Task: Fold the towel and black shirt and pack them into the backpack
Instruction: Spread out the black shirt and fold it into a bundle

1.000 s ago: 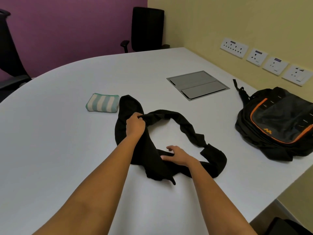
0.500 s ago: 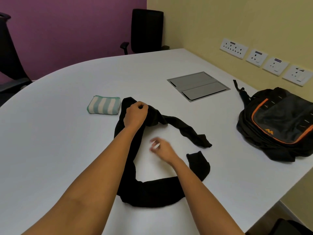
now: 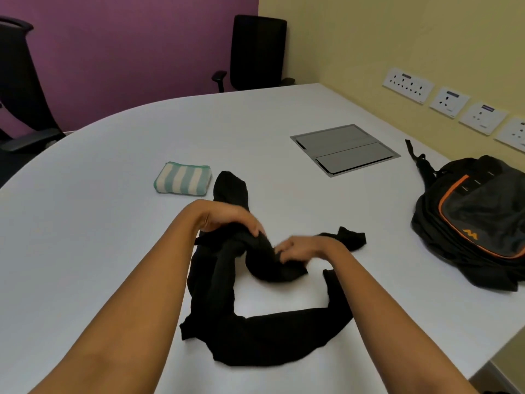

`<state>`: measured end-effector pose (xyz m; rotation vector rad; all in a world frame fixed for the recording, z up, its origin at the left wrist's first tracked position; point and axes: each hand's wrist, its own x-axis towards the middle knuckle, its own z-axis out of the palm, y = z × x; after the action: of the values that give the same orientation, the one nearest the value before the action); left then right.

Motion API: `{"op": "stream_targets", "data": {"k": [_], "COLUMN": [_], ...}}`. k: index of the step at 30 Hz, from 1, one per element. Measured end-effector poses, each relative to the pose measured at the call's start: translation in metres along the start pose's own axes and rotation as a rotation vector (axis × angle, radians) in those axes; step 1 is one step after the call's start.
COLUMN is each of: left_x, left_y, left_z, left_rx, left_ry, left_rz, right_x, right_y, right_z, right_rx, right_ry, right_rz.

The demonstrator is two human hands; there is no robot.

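Observation:
The black shirt [image 3: 264, 334] lies twisted in a rope-like loop on the white table [image 3: 85, 223] in front of me. My left hand [image 3: 230, 218] grips a bunched part of it near the loop's top. My right hand [image 3: 304, 248] pinches the cloth just to the right of that, fingers closed on the fabric. The green-and-white striped towel [image 3: 183, 178] sits folded into a small block beyond the shirt, to the left. The black backpack [image 3: 477, 223] with orange trim lies flat at the table's right edge, apparently zipped.
A grey cable hatch [image 3: 345, 149] is set flush in the table beyond the shirt. Wall sockets [image 3: 449, 102] line the yellow wall on the right. Black office chairs stand at the far end [image 3: 257, 52] and at the far left [image 3: 20, 89].
My left hand drew back toward me with the shirt. My right hand moved from open above the table onto the cloth beside it. The loop's far strand has bunched up between my hands.

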<state>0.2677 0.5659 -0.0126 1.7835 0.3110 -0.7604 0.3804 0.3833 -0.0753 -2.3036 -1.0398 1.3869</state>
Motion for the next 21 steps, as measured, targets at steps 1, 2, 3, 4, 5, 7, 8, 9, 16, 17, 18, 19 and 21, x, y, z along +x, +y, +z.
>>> {"op": "stream_targets", "data": {"k": [1,2,3,4,5,7,8,9,16,17,18,19,21], "left_x": [0.001,0.003,0.007,0.010,0.013,0.020,0.026,0.033,0.067,0.068,0.071,0.074,0.080], "left_y": [-0.002,-0.004,-0.007,-0.010,-0.016,-0.029,-0.039,-0.050,-0.125,-0.128,-0.130,-0.130,-0.129], "left_z": [0.000,0.001,0.002,0.003,0.003,0.001,-0.001,-0.003,-0.004,-0.002,-0.001,-0.001,-0.002], "left_rx": [0.120,0.206,0.248,0.259,0.259,0.182,0.101,0.023,-0.086,-0.097,-0.105,-0.109,-0.118], "left_ry": [-0.099,-0.178,-0.227,-0.239,-0.199,0.011,0.166,0.338,0.965,0.970,0.966,0.954,0.922], "left_rz": [-0.093,-0.169,-0.228,-0.269,-0.286,-0.279,-0.274,-0.280,-0.619,-0.632,-0.630,-0.625,-0.619], "right_x": [-0.002,-0.003,-0.004,-0.001,0.001,0.007,0.012,0.018,0.082,0.092,0.102,0.112,0.130], "right_y": [0.001,0.002,0.002,0.003,0.002,-0.001,-0.002,-0.004,-0.034,-0.040,-0.045,-0.049,-0.052], "right_z": [0.010,0.021,0.030,0.036,0.038,0.028,0.021,0.014,-0.009,-0.009,-0.009,-0.007,-0.005], "right_rx": [-0.059,-0.092,-0.088,-0.074,-0.057,-0.014,0.035,0.098,0.138,0.121,0.100,0.070,0.014], "right_ry": [-0.165,-0.318,-0.457,-0.563,-0.634,-0.624,-0.527,-0.366,0.401,0.379,0.373,0.381,0.398], "right_rz": [0.079,0.161,0.230,0.265,0.267,0.204,0.159,0.123,-0.015,-0.027,-0.031,-0.026,-0.004]}}
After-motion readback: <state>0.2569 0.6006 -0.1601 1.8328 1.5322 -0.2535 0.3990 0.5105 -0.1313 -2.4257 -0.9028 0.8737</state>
